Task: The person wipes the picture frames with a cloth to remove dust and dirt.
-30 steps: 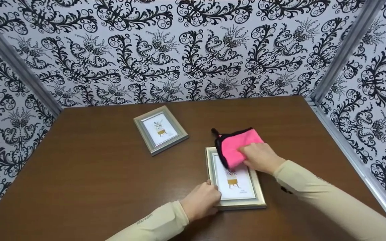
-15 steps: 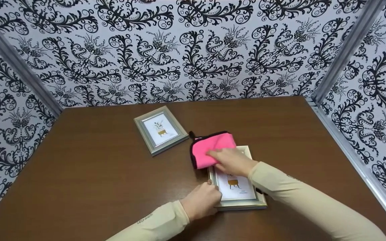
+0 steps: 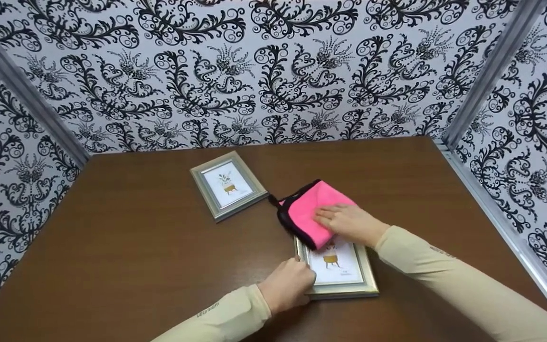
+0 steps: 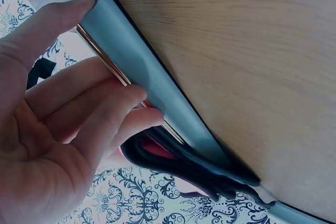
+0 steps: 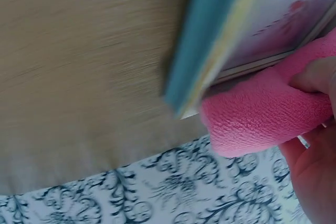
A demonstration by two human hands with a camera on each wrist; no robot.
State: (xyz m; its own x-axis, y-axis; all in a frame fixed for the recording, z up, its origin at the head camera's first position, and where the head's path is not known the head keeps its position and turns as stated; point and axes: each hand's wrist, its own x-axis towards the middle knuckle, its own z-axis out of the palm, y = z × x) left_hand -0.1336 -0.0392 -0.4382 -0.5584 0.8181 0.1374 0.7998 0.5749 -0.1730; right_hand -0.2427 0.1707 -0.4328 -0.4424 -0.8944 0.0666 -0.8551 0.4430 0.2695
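A picture frame (image 3: 344,288) with a pale gold and silver border lies flat on the table, its print of a plant in a mustard pot partly covered. My left hand (image 3: 288,286) holds this frame's left side near the lower corner. The left wrist view has the thumb (image 4: 79,11) at the corner and fingertips along the border. A folded pink cleaning cloth (image 3: 304,216) with black edging covers the frame's upper part. My right hand (image 3: 352,225) holds the cloth against it. In the right wrist view, thumb and fingers lie on either side of the pink cloth (image 5: 257,114).
Another picture frame (image 3: 228,185) lies farther back and left, turned at an angle; the cloth's black loop (image 3: 273,200) reaches near its corner. The brown wooden table (image 3: 136,247) is bounded by patterned walls (image 3: 226,71) behind and at both sides.
My right hand swept the cloth left across the frame's top, then came partway back right and turned it. My left hand and both frames have stayed put.
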